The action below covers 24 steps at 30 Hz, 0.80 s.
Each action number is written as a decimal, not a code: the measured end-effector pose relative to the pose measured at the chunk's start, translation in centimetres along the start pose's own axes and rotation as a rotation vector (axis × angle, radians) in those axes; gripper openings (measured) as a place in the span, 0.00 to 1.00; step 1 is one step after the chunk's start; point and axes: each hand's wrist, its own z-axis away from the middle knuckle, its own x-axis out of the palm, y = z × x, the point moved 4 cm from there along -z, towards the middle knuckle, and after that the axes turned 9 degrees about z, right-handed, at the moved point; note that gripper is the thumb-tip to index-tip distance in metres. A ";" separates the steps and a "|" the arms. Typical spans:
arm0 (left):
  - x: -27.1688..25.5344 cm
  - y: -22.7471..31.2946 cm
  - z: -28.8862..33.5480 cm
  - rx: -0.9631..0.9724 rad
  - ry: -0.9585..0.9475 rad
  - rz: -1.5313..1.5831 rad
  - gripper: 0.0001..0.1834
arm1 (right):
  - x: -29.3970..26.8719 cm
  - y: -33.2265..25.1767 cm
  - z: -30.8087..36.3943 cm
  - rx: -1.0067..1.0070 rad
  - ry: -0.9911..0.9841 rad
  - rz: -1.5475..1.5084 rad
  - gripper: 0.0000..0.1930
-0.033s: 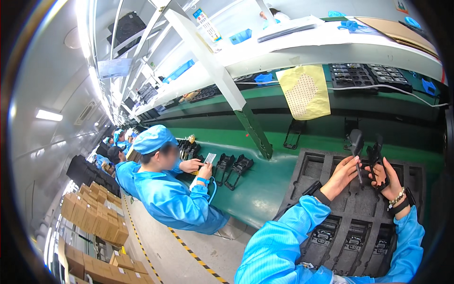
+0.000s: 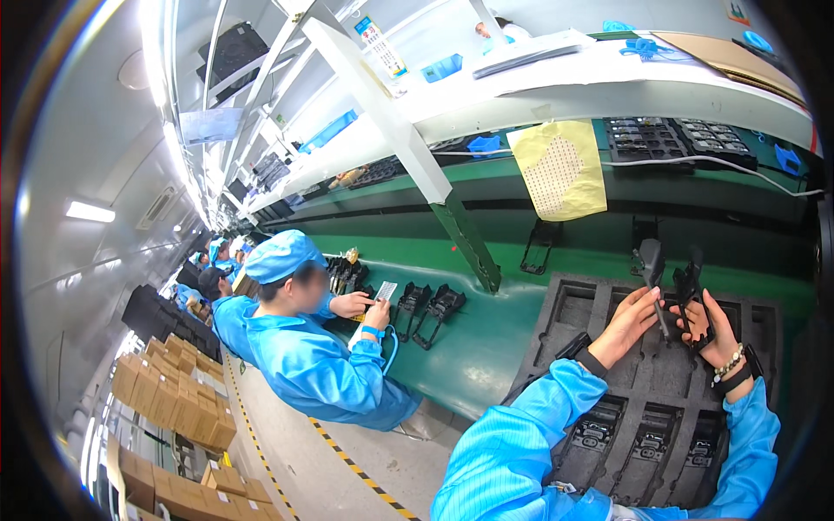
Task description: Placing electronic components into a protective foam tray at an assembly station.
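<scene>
Left hand point(image 2: 627, 325) grips one grey piece point(image 2: 650, 260); right hand point(image 2: 719, 337) grips one black frame point(image 2: 688, 284).

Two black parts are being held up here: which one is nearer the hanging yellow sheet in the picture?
The left black part, gripped by the left hand; the right black part, in the right hand, appears farther from the yellow sheet.

Left hand point(image 2: 627, 326) and right hand point(image 2: 720, 344) face each other, both curled (the right seems partly hidden).

Ceiling lamps point(image 2: 90, 211) glare white; dark edges curve.
</scene>
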 end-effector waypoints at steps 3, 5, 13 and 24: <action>-0.1 0.2 -0.1 0.007 -0.041 0.005 0.20 | 0.3 -0.1 0.0 0.010 0.029 0.019 0.31; 0.0 0.2 -0.1 0.011 -0.041 -0.004 0.22 | 0.1 -0.1 0.1 0.011 0.030 0.019 0.29; 0.2 -0.1 0.0 0.014 0.003 -0.169 0.33 | -0.2 0.2 0.0 0.017 0.045 0.034 0.27; 0.3 0.0 0.2 -0.010 0.007 -0.190 0.34 | -0.2 0.2 0.0 0.031 0.047 0.047 0.25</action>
